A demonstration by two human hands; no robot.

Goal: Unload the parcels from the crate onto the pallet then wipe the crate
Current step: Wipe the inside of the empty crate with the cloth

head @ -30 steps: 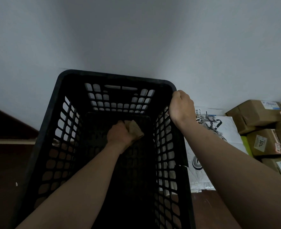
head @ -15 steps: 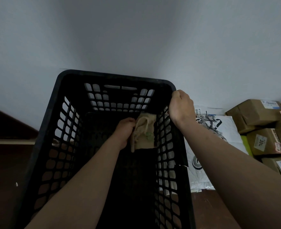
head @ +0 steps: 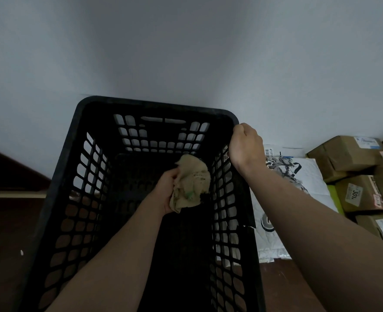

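Crate [head: 57, 194]: black plastic, rectangular, rounded corners, walls gridded with rounded holes, handle slot [head: 163, 120] in far end wall. Open top faces up; long axis runs from you toward pale wall [head: 186, 52], far end near it. Your left hand [head: 166, 190] inside crate, fingers curled round crumpled beige cloth [head: 191, 183], cloth near right wall. Your right hand [head: 245, 145] clamped over right rim at far corner. Brown cardboard boxes [head: 352, 154] and white poly mailer [head: 309, 172] lie right of crate

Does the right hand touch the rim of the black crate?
Touching. The head view shows the right hand with fingers curled over the right rim of the crate near its far corner, with no gap.
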